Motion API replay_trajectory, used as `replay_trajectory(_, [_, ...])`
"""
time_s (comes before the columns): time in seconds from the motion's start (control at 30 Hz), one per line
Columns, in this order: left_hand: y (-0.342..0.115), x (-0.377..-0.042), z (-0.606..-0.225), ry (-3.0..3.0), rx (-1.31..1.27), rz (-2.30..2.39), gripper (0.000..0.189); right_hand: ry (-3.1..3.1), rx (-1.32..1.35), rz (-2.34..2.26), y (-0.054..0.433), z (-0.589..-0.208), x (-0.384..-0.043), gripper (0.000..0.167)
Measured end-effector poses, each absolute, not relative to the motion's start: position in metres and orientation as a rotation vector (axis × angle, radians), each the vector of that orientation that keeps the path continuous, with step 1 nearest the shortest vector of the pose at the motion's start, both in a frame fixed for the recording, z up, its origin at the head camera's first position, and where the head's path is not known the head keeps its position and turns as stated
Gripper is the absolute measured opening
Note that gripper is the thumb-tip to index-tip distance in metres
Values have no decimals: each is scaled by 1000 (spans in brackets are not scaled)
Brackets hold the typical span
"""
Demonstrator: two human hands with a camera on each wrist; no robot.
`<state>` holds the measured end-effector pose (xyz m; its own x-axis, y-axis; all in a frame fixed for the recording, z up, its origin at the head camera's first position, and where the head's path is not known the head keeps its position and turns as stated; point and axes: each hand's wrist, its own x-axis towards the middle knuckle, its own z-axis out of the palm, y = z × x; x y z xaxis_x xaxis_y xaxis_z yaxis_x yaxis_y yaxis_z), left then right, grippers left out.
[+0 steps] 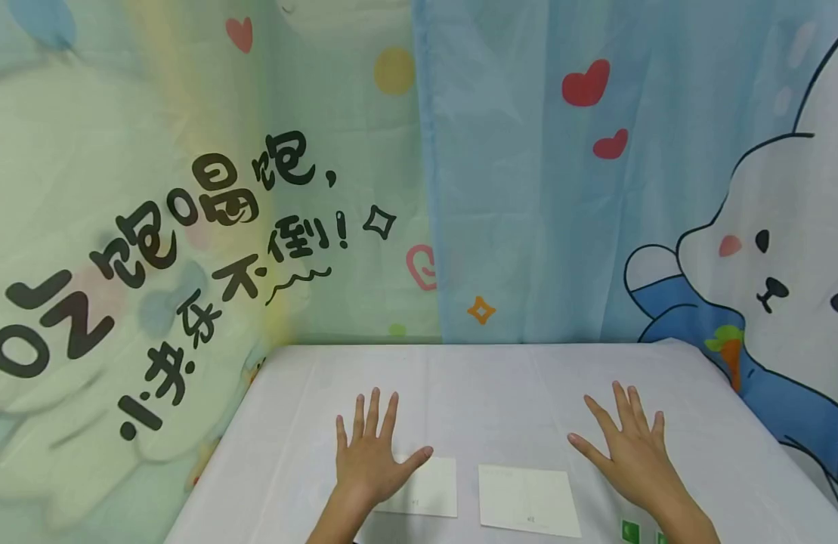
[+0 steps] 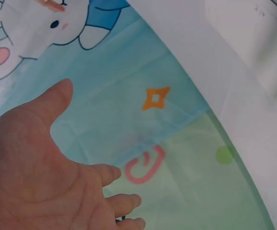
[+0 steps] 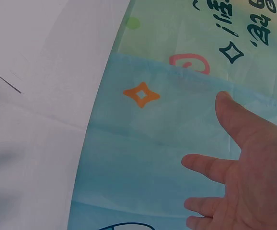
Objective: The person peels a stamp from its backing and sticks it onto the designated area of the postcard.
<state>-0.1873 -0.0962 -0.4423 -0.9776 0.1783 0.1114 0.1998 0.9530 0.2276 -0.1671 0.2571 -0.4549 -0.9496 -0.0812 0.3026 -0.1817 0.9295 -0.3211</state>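
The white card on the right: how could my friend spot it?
In the head view, find the white table. Low in the picture, right of the middle, is the white card, uncovered; the left hand hides part of the other card.

Black rounded Chinese lettering [image 1: 240, 276] on the pale green fabric curtain [image 1: 350, 310] reads "吃饱喝饱," and, beneath, apparently "快乐不倒!". Tiny marks on the white rectangular left card [image 1: 434, 483] and white rectangular right card [image 1: 527, 495] are too small to read.

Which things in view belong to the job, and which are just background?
Likely the job:
bare left hand, bare right hand
left white rectangular card, right white rectangular card
small green squarish pieces

Likely background:
white tabletop
blue and green printed fabric backdrop
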Motion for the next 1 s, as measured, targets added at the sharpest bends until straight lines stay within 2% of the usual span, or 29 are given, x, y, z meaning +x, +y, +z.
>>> replay_trajectory(0.2, [-96, -187, -446, -2970, -304, -360, 90, -2793, 192, 536, 258, -450, -160, 68])
replay_trajectory(0.37, [-95, -190, -451, -2814, -295, -421, 83, -2722, 194, 562, 259, -447, -157, 63])
replay_trajectory(0.67, [-98, -187, -476, -2442, -287, -549, 56, -2471, 190, 694, 265, -451, -141, 33])
replay_trajectory(0.87, [-101, -183, -505, -2337, -311, -651, 48, -2421, -37, 769, 268, -474, -127, 20])
replay_trajectory(1.0, [-105, -182, -526, -2411, -282, -773, 47, -2474, -287, 886, 276, -503, -116, 25])
